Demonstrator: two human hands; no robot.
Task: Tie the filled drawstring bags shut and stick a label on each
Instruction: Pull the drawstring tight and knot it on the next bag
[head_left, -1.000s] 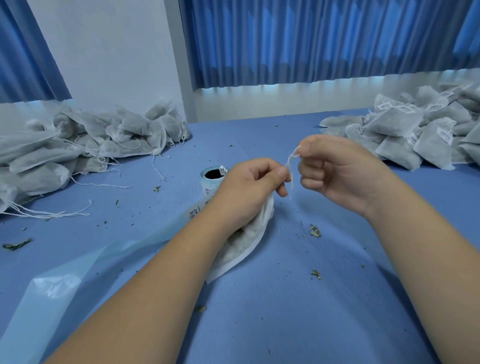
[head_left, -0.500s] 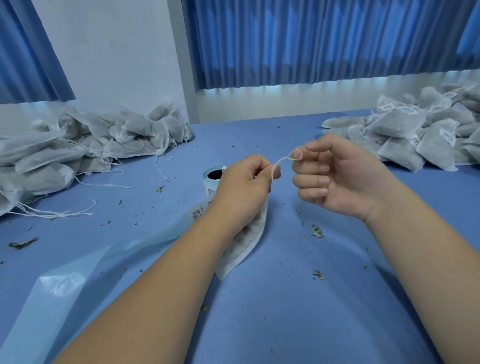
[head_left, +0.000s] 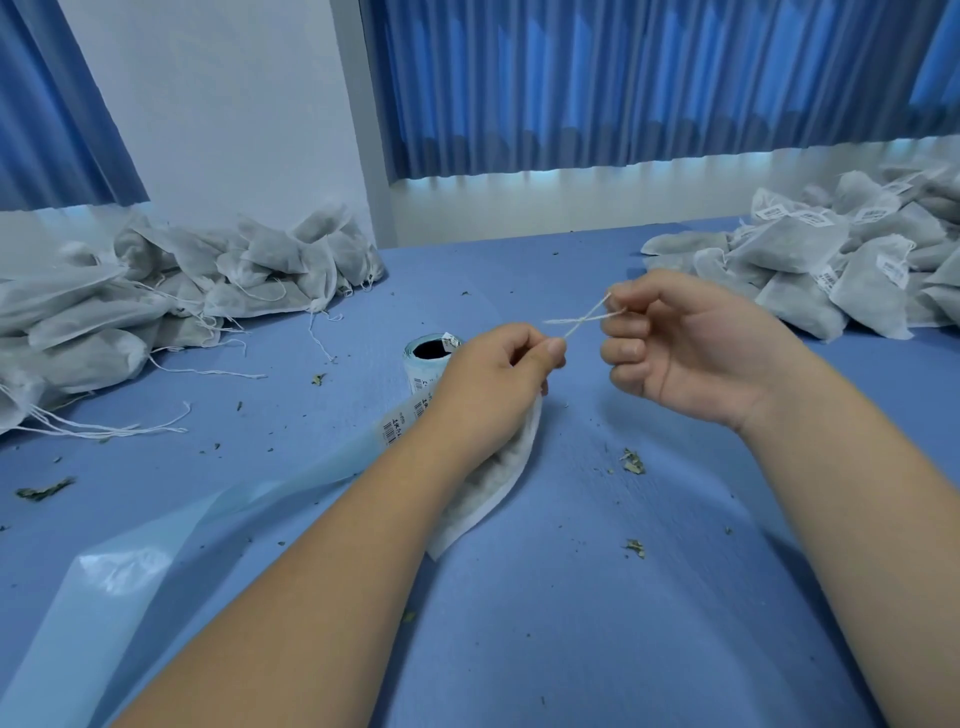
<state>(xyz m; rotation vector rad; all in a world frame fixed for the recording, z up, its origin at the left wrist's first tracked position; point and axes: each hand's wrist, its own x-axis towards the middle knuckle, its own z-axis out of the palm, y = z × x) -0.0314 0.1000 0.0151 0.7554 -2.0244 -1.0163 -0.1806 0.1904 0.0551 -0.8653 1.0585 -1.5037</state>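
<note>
White bag (head_left: 498, 493) mostly hidden under left hand (head_left: 493, 384), string (head_left: 582, 317) blurred

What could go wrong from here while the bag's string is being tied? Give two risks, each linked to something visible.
1. The thin string is pinched only at the fingertips of the left hand and right hand. Where it crosses, it could slip loose.
2. The label strip runs under the left forearm, so an arm movement might drag the label roll.
</note>
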